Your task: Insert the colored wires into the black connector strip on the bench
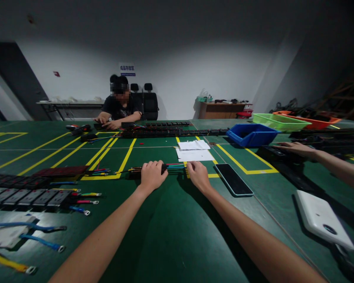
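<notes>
A bundle of thin coloured wires (pixel 176 167), red, blue and green among them, stretches level between my two hands just over the green table (pixel 165 236). My left hand (pixel 152 176) is wrapped over the bundle's darker part, and more wire ends stick out to its left. With fingers pinched together, my right hand (pixel 198 175) grips the other end; its fingers hide the wire tips. Behind the right hand lie white paper sheets (pixel 194 151). A dark-screened phone (pixel 234 179) rests flat to the right of that hand.
Black socket strips (pixel 29 198) with ring-ended wires lie at left. A blue bin (pixel 252 134), green basket (pixel 280 122) and orange tray (pixel 308 120) stand back right. A white device (pixel 323 218) lies at right. Across sits a person (pixel 122 106); another person's arm (pixel 321 153) reaches in.
</notes>
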`<move>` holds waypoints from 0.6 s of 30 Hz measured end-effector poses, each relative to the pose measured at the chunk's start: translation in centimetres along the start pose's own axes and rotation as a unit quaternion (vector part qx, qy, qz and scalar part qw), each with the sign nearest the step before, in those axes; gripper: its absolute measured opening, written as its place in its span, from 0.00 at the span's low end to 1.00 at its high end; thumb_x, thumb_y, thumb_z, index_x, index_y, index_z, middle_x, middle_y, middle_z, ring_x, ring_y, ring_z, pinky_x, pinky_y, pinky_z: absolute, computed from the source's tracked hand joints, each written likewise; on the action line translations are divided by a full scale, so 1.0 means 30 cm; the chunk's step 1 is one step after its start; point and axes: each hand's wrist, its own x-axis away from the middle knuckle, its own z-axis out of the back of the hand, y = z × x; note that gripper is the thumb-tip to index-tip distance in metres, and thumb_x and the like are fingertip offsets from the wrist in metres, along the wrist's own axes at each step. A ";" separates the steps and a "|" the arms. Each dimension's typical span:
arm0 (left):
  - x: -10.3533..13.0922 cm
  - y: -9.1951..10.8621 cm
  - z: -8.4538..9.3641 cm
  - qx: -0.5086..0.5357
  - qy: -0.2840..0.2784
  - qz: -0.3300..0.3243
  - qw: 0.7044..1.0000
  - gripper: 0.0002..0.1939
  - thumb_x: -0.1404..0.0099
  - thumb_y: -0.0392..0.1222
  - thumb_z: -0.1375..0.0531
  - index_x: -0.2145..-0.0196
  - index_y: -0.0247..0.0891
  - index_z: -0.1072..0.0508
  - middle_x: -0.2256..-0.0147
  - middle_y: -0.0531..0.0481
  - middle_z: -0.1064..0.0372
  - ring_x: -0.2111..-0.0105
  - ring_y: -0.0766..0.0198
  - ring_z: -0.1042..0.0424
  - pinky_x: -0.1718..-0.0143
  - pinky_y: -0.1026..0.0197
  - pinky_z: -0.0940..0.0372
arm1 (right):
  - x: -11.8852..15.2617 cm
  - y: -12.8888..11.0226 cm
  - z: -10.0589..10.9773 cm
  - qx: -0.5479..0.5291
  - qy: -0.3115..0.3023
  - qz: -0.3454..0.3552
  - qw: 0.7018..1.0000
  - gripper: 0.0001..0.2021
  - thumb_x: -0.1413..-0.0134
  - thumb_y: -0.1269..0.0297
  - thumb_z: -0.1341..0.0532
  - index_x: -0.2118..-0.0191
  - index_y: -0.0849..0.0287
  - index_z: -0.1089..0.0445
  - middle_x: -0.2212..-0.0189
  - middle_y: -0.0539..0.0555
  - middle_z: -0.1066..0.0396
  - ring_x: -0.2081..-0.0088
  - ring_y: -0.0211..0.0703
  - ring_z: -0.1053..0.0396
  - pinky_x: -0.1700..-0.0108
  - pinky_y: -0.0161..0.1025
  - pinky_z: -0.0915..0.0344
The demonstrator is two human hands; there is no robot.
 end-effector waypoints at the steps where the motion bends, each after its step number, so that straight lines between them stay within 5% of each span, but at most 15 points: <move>1: 0.000 0.000 0.000 0.002 -0.001 0.001 1.000 0.16 0.29 0.52 0.48 0.57 0.40 0.27 0.59 0.44 0.24 0.59 0.53 0.27 0.56 0.51 0.38 | 0.000 -0.002 0.002 -0.008 0.008 0.001 1.000 0.18 0.36 0.58 0.47 0.63 0.60 0.22 0.65 0.60 0.22 0.63 0.50 0.28 0.58 0.43 0.35; 12: -0.001 0.001 0.001 -0.017 0.004 -0.002 1.000 0.15 0.30 0.52 0.47 0.58 0.40 0.28 0.60 0.43 0.25 0.59 0.51 0.28 0.57 0.50 0.39 | 0.013 -0.048 0.039 -0.100 0.076 0.073 0.989 0.15 0.39 0.59 0.43 0.55 0.61 0.24 0.64 0.59 0.25 0.62 0.48 0.28 0.57 0.44 0.31; 18: 0.000 0.007 0.006 -0.017 -0.003 0.005 1.000 0.15 0.29 0.52 0.48 0.57 0.40 0.28 0.59 0.43 0.24 0.58 0.52 0.28 0.56 0.50 0.39 | 0.008 -0.034 0.026 -0.080 0.070 0.054 0.993 0.14 0.40 0.60 0.43 0.57 0.61 0.24 0.63 0.60 0.24 0.61 0.50 0.27 0.54 0.47 0.31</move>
